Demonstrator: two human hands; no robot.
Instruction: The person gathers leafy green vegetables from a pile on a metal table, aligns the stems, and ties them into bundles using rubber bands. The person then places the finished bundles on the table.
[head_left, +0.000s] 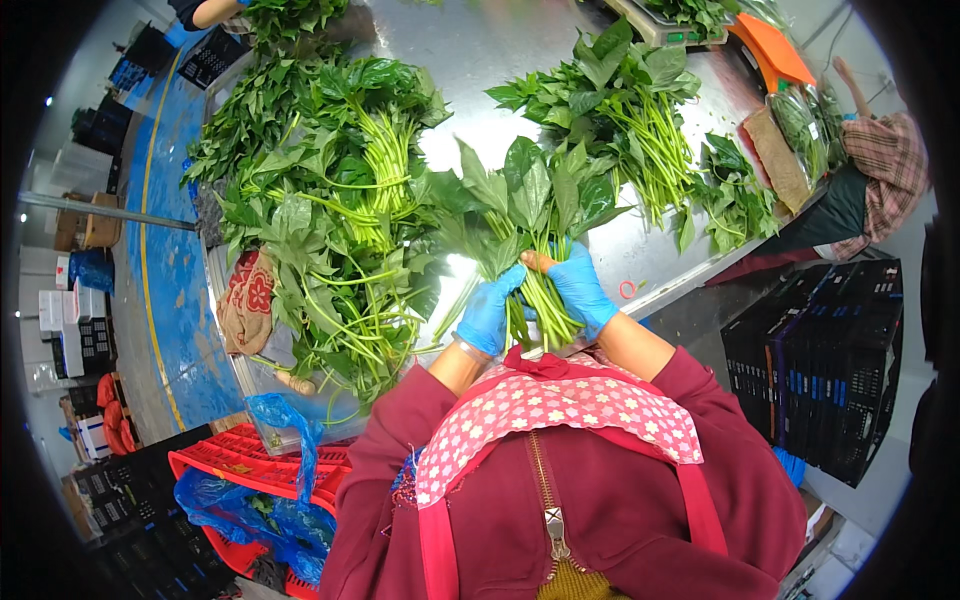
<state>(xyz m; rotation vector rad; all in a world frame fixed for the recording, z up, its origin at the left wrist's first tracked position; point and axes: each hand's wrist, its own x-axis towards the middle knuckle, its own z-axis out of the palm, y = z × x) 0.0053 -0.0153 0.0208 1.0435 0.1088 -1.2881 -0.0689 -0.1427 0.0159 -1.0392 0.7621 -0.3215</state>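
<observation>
Between my two hands is a bunch of leafy green stems (551, 300), leaves pointing away from me and cut ends towards my apron. My left hand (491, 311), in a blue glove, grips the bunch from the left. On its other side my right hand (581, 289) holds the stems; its glove leaves the thumb bare. A large heap of leafy greens (322, 225) lies to the left, with a bundle of aligned stems (390, 161) on it. Further right lie another pile of greens (652, 142) and a smaller one (731, 202). A red rubber band (628, 289) rests near my right wrist.
A scale (675, 34) carrying greens stands at the far right of the metal table (450, 67), near an orange container (772, 52). Bagged greens (801, 127) are at the right edge, beside a person in plaid (889, 165). A red crate (247, 457) stands lower left.
</observation>
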